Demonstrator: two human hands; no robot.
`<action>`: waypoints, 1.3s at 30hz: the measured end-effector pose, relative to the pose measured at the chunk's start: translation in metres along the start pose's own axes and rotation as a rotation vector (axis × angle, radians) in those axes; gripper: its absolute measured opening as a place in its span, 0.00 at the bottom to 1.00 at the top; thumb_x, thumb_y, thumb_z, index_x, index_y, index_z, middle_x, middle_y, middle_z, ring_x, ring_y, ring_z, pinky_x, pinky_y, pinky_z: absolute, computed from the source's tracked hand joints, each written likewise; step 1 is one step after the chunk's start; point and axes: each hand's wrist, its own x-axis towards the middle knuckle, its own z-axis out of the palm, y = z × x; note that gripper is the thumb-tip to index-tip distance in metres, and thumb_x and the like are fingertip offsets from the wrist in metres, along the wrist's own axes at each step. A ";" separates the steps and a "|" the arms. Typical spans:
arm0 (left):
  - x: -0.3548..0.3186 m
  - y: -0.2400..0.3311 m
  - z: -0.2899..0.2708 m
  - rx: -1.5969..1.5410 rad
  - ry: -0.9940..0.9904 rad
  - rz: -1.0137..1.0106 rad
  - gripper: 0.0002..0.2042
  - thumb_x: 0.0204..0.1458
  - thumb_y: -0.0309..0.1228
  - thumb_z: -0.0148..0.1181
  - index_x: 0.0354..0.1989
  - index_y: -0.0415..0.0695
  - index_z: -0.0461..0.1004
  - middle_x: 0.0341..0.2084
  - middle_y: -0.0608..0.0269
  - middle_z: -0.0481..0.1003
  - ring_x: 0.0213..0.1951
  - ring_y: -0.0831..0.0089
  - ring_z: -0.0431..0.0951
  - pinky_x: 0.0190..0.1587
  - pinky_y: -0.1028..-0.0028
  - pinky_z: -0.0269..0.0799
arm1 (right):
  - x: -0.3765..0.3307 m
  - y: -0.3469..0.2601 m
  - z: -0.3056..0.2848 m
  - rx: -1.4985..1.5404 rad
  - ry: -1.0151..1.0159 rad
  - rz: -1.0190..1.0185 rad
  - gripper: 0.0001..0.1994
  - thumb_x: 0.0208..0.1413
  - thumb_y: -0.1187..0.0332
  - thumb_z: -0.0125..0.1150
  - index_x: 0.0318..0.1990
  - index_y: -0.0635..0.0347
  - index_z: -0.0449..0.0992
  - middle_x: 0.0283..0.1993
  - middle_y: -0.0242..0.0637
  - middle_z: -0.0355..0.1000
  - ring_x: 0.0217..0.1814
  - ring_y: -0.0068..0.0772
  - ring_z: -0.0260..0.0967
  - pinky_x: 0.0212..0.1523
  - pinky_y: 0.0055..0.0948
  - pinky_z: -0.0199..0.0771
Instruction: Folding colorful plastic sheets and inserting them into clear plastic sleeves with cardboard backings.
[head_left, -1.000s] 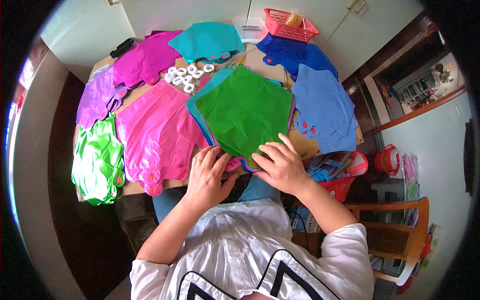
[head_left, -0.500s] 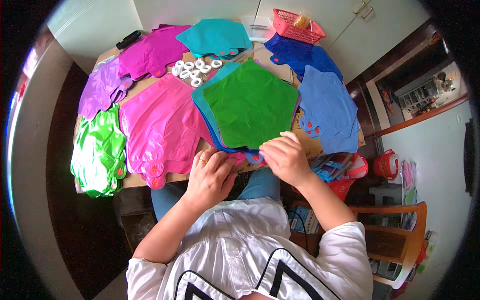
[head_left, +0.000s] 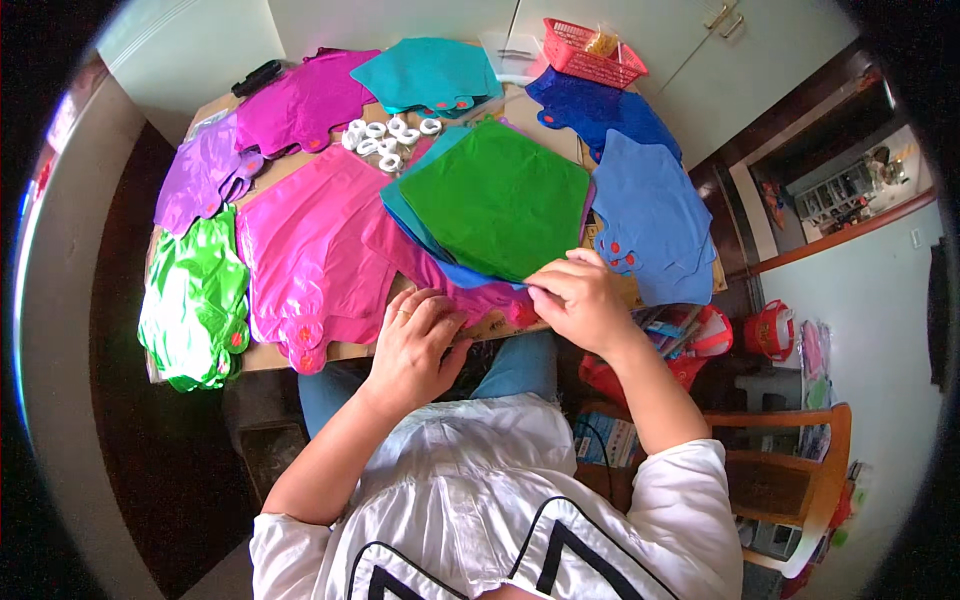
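Before me lies a fanned stack of flat foil balloons, a green foil balloon (head_left: 495, 200) on top, with teal, blue and magenta layers showing under it. My right hand (head_left: 580, 300) pinches the lifted near edge of the green foil balloon, thumb and finger closed on it. My left hand (head_left: 418, 335) rests at the table's front edge beside the magenta layer (head_left: 470, 295), its fingers bent but apart and the thumb away from them. To its left, a pile of pink foil balloons (head_left: 320, 240) has rounded tabs with red spots.
More piles ring the cardboard-topped table: bright green (head_left: 195, 300), lilac (head_left: 195, 180), purple (head_left: 305, 100), teal (head_left: 425, 75), dark blue (head_left: 605, 110) and light blue (head_left: 655, 215). White ribbon rolls (head_left: 390, 140) lie mid-table, a pink basket (head_left: 590, 55) behind. A wooden chair (head_left: 830, 480) stands right.
The near edge of the green balloon has been lifted and folded back by my right hand, which moved slightly right and up. More of the magenta layer shows. My left hand's fingers moved off the stack's edge.
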 end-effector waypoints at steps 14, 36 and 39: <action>-0.003 0.000 0.005 0.015 0.017 -0.011 0.14 0.40 0.29 0.66 0.38 0.41 0.75 0.40 0.56 0.70 0.50 0.56 0.69 0.56 0.56 0.62 | -0.008 -0.005 -0.003 -0.083 -0.146 -0.162 0.17 0.37 0.62 0.71 0.37 0.55 0.78 0.36 0.35 0.70 0.42 0.37 0.69 0.50 0.40 0.64; -0.045 0.037 0.047 -1.840 -0.300 -0.915 0.26 0.59 0.44 0.53 0.62 0.43 0.62 0.55 0.58 0.69 0.56 0.63 0.69 0.60 0.64 0.60 | 0.008 0.001 -0.021 0.346 -0.102 0.249 0.07 0.47 0.74 0.63 0.34 0.66 0.77 0.31 0.40 0.76 0.34 0.35 0.74 0.37 0.28 0.70; -0.043 0.039 0.058 -1.970 -0.316 -0.957 0.28 0.59 0.47 0.51 0.63 0.43 0.61 0.57 0.59 0.67 0.58 0.63 0.66 0.63 0.61 0.56 | 0.004 -0.005 -0.017 0.002 0.013 -0.023 0.07 0.42 0.74 0.64 0.31 0.61 0.76 0.30 0.36 0.74 0.33 0.37 0.72 0.40 0.33 0.68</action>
